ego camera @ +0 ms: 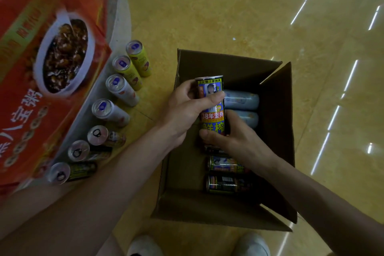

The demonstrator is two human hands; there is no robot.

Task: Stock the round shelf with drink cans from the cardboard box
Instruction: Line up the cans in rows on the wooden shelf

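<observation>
We held one dark drink can (213, 117) with a blue and yellow label in both hands, over the open cardboard box (277, 97). Our left hand (187, 108) was curled round its upper half, thumb lying across the label. Our right hand (234, 137) gripped its lower end, fingers wrapped behind it. The can pointed lengthwise away from us, its silver top at the far end.

The box sat on the shiny yellow floor (228, 6) with its flaps folded out. Inside it, cans lay on their sides: two pale cans (242, 101) at the far end, just beyond our right hand, and two dark cans (226, 165) at the near end, below our right wrist.

To the left, a curved row of seven cans stood upright along the grey rim of the round shelf (118, 16). Farthest were two yellow cans (139, 59), then two white cans (121, 89), then three dark ones (87, 151) nearest us. We could not tell whether they stood on the rim or on the floor just beside it. Above them a big red carton (41, 68) printed with a bowl of porridge filled the shelf. Our white shoes (145, 245) showed at the bottom edge, near the box.
</observation>
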